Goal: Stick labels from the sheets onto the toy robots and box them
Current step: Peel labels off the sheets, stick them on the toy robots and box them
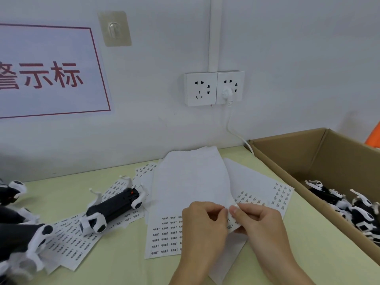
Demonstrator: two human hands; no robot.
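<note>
tabletop (123,270): pale green surface against a white wall; it carries the sheets, the loose toy robots and the box.
cardboard box (287,153): open, at the right edge of the tabletop, cut off by the frame; black-and-white toy robots (337,199) lie piled inside, too tangled and cropped to count.
wall sign (51,73): red-bordered, with red characters, cut off at the left.
label sheets (164,235): several overlapping white sheets across the middle and left of the tabletop, printed with rows of tiny labels too small to read; exact number unclear.
loose toy robots: one (115,206) lies on its side on the left sheets; at least two more at the left edge are partly out of frame.
sockets (213,88): two on the wall, one with a white plug and cord.
left hand (203,229): fingers curled, pinching the edge of a lifted sheet (253,182).
right hand (259,223): fingers curled, thumb and forefinger pinching at the same edge, touching the left hand; any label between them is hidden.
</note>
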